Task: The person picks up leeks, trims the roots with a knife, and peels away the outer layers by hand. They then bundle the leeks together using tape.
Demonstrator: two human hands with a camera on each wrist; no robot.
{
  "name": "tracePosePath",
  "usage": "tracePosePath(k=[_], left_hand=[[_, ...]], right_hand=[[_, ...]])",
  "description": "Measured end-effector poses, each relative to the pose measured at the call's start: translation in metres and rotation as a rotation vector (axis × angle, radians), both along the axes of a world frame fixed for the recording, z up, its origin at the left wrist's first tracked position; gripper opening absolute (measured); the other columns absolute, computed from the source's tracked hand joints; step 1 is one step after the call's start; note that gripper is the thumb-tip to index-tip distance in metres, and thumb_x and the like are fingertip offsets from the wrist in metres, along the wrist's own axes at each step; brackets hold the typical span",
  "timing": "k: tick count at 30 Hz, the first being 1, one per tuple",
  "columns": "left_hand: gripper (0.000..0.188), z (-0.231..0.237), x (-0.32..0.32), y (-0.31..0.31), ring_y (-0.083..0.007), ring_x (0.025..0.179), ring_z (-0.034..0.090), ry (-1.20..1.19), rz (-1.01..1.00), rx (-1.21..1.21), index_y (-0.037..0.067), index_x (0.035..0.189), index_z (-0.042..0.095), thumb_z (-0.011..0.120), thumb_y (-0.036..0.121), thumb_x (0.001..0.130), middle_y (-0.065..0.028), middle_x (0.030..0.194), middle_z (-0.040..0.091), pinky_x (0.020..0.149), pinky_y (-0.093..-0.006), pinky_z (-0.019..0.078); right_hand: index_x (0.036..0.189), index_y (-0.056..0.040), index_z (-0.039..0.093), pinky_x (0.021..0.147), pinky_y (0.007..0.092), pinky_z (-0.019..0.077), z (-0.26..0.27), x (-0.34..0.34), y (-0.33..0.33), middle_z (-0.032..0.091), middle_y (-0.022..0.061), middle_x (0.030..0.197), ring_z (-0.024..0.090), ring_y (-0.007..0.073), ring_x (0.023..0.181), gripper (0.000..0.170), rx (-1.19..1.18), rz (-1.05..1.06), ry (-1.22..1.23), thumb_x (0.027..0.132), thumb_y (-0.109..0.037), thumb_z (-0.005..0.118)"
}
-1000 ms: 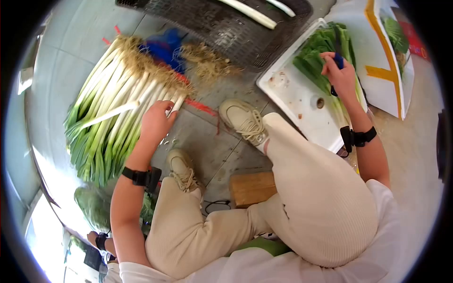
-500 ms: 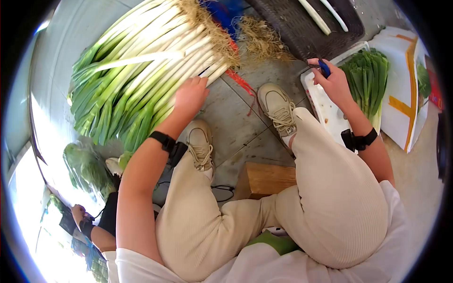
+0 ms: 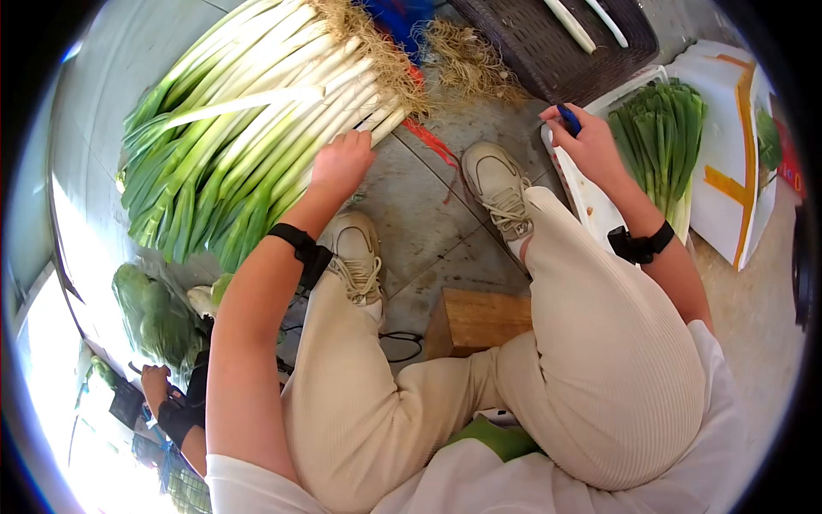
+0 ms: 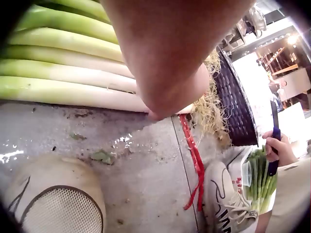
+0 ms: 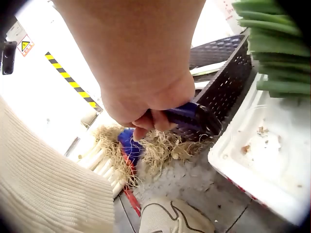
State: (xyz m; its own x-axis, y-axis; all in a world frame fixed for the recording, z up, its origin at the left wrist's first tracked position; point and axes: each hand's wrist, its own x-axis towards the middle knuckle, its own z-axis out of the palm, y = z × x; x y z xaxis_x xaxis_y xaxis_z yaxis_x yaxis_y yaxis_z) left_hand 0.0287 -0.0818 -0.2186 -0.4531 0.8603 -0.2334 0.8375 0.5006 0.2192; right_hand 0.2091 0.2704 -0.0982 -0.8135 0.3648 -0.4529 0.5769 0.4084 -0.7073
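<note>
Many leeks (image 3: 257, 128) lie side by side on the floor at the left, green tops toward the lower left and roots (image 3: 390, 64) at the upper right. At their near edge is my left hand (image 3: 341, 164), its fingers curled over the outermost leek (image 4: 87, 93) close to the root end; the hand hides the grip itself in the left wrist view. My right hand (image 3: 592, 152) grips a knife by its blue handle (image 3: 568, 120), above the near left edge of the white tray (image 3: 591, 206). The left wrist view shows the knife's dark blade (image 4: 274, 114) pointing up.
Cut roots (image 3: 471, 64) lie beside the dark basket (image 3: 556, 51), which holds two pale stalks (image 3: 569, 24). More leeks (image 3: 664, 133) rest in the tray. Red ribbon (image 3: 432, 141), shoes (image 3: 497, 184) and a wooden block (image 3: 484, 321) are on the floor.
My right hand has moved left with the knife, away from the leeks in the tray. The head view has shifted; my left hand stays at the near edge of the leek pile.
</note>
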Motion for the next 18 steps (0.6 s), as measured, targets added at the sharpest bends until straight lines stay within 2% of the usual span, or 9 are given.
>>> tracePosePath(k=[2, 5, 8, 10, 14, 16, 18], left_hand=[[0.025, 0.002, 0.001, 0.004, -0.0272, 0.087, 0.066, 0.012, -0.002, -0.011, 0.011, 0.098, 0.057, 0.069, 0.028, 0.086, -0.008, 0.091, 0.062, 0.071, -0.0385, 0.0543], [0.017, 0.004, 0.002, 0.012, -0.0244, 0.083, 0.066, 0.057, 0.023, -0.06, 0.009, 0.092, 0.055, 0.066, 0.019, 0.085, -0.0072, 0.086, 0.062, 0.069, -0.0364, 0.0559], [0.018, 0.004, 0.002, 0.015, -0.0265, 0.084, 0.066, 0.024, 0.081, -0.044, 0.009, 0.092, 0.055, 0.067, 0.018, 0.082, -0.008, 0.086, 0.063, 0.071, -0.038, 0.0561], [0.022, 0.004, 0.004, 0.014, -0.0285, 0.085, 0.067, -0.005, 0.157, -0.022, 0.008, 0.092, 0.055, 0.068, 0.021, 0.08, -0.0095, 0.089, 0.063, 0.072, -0.0399, 0.0558], [0.026, 0.006, 0.003, 0.016, -0.0281, 0.087, 0.065, -0.003, 0.172, 0.007, 0.007, 0.093, 0.054, 0.069, 0.022, 0.077, -0.0101, 0.092, 0.061, 0.073, -0.0412, 0.0553], [0.028, 0.014, 0.005, 0.016, -0.0275, 0.089, 0.062, 0.143, 0.116, 0.057, 0.007, 0.094, 0.054, 0.069, 0.021, 0.075, -0.0101, 0.093, 0.058, 0.074, -0.0417, 0.0546], [0.029, 0.015, 0.006, 0.016, -0.0274, 0.09, 0.061, 0.119, 0.126, 0.041, 0.007, 0.096, 0.054, 0.069, 0.02, 0.074, -0.0098, 0.093, 0.057, 0.075, -0.0418, 0.0544]], right_hand=[[0.105, -0.0016, 0.067, 0.065, 0.0249, 0.0479, 0.001, 0.002, 0.001, 0.063, 0.0016, 0.077, 0.061, 0.008, 0.069, 0.018, -0.006, -0.011, 0.005, 0.095, -0.016, 0.063], [0.105, -0.0022, 0.067, 0.064, 0.0251, 0.048, -0.001, 0.005, 0.002, 0.063, 0.002, 0.076, 0.061, 0.0082, 0.068, 0.018, -0.014, -0.024, -0.032, 0.095, -0.017, 0.063], [0.104, -0.0028, 0.067, 0.063, 0.0256, 0.0481, -0.004, 0.007, 0.004, 0.063, 0.0021, 0.074, 0.061, 0.0081, 0.066, 0.017, -0.001, -0.002, -0.009, 0.095, -0.017, 0.063], [0.105, -0.0046, 0.066, 0.058, 0.0287, 0.0473, -0.006, 0.008, 0.005, 0.064, 0.0047, 0.071, 0.06, 0.0103, 0.063, 0.019, -0.01, 0.006, -0.026, 0.095, -0.019, 0.06], [0.106, -0.005, 0.067, 0.057, 0.029, 0.0472, -0.008, 0.009, 0.007, 0.063, 0.0047, 0.07, 0.059, 0.0105, 0.06, 0.019, -0.002, 0.015, -0.02, 0.095, -0.019, 0.06], [0.106, -0.0047, 0.066, 0.056, 0.029, 0.0471, -0.009, 0.009, 0.006, 0.063, 0.0046, 0.071, 0.059, 0.0106, 0.06, 0.02, 0.003, 0.013, 0.022, 0.095, -0.019, 0.06], [0.106, -0.0046, 0.066, 0.056, 0.029, 0.0472, -0.011, 0.009, 0.008, 0.063, 0.0045, 0.072, 0.06, 0.0106, 0.061, 0.02, 0.001, 0.016, 0.016, 0.095, -0.02, 0.06]])
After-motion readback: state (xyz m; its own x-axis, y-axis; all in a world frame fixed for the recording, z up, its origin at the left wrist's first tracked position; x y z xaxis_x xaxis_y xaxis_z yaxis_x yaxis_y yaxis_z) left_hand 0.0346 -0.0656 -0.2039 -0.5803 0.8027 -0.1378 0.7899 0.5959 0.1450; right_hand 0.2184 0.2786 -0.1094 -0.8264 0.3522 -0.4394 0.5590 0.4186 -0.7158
